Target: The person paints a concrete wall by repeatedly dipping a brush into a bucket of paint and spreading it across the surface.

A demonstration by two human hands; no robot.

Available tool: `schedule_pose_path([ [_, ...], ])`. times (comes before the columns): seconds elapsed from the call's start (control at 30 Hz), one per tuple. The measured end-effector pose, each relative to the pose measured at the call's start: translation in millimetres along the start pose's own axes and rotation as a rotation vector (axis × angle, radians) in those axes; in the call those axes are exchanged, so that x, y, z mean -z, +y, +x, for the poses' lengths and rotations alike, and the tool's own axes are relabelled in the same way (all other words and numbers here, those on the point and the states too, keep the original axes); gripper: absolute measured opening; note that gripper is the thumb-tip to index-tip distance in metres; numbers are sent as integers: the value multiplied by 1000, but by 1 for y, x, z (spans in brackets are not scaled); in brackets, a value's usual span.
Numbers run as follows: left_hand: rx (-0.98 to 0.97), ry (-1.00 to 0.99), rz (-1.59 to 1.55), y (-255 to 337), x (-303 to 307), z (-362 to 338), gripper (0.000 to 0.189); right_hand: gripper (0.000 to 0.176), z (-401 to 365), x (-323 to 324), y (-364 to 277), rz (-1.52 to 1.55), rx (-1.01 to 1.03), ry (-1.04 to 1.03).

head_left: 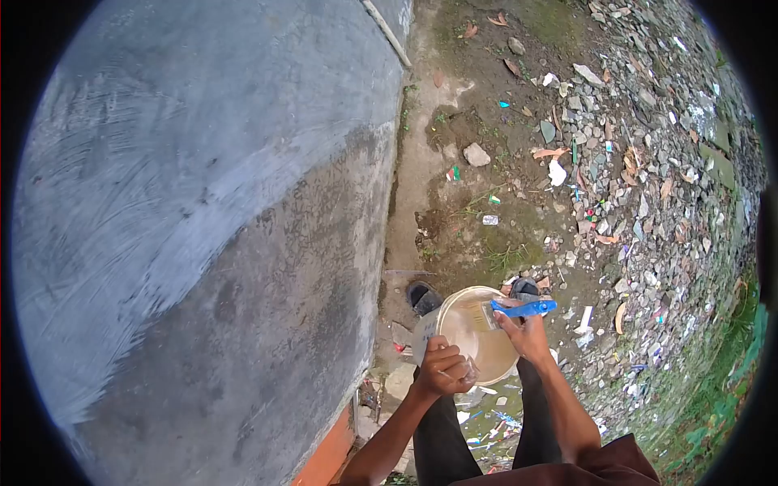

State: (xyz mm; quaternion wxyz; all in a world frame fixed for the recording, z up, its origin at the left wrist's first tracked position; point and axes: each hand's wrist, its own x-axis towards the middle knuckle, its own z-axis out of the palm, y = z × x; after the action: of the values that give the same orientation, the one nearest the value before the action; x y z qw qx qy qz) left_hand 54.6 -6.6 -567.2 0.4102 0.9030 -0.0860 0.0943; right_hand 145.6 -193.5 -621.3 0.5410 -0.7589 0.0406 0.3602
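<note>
Low in the frame's middle, the left hand (pixel 444 368) closes its grip on the bucket (pixel 474 334) rim while the right hand (pixel 525 332) clasps a blue-handled brush (pixel 519 309) over it, beside the half-painted wall (pixel 203 227).

Soft daylight is falling evenly, casting barely any shadows. The fisheye lens is bending the wall (pixel 203 227) at nine o'clock, black vignetting is ringing the frame, and the bucket (pixel 476 344) at five o'clock is glaring slightly.
</note>
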Motion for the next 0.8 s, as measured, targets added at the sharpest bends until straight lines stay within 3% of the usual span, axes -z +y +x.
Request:
schedule_pose_path([
  [0.1,122,103,13,14,-13,9,22,27,-8,15,-8,-174,151,15],
  [0.17,347,360,-70,21,-23,18,19,27,-13,22,-14,-160,158,34],
  [0.2,349,351,-76,24,-25,21,19,26,-14,25,-16,-148,167,52],
  [0.3,740,465,-122,36,-35,27,66,25,-15,35,-11,-169,160,75],
  [0.37,1120,264,-532,26,-34,9,79,25,-16,36,-17,-171,183,139],
  [0.43,1352,179,-662,10,-29,-2,73,23,-16,39,-23,-159,163,83],
  [0.57,1468,-25,-591,-12,-6,11,61,21,-10,37,-20,-198,266,90],
  [0.63,1544,-102,-542,-13,-5,26,57,23,-3,34,-7,-210,434,93],
  [0.7,1440,-113,-419,-8,-2,44,55,25,0,32,-5,-185,370,67],
  [0.73,1177,-147,-323,-23,-9,30,58,25,2,30,-4,-162,318,96],
  [0.8,1143,-186,-204,-26,-16,23,62,25,6,32,-7,-203,195,116],
])
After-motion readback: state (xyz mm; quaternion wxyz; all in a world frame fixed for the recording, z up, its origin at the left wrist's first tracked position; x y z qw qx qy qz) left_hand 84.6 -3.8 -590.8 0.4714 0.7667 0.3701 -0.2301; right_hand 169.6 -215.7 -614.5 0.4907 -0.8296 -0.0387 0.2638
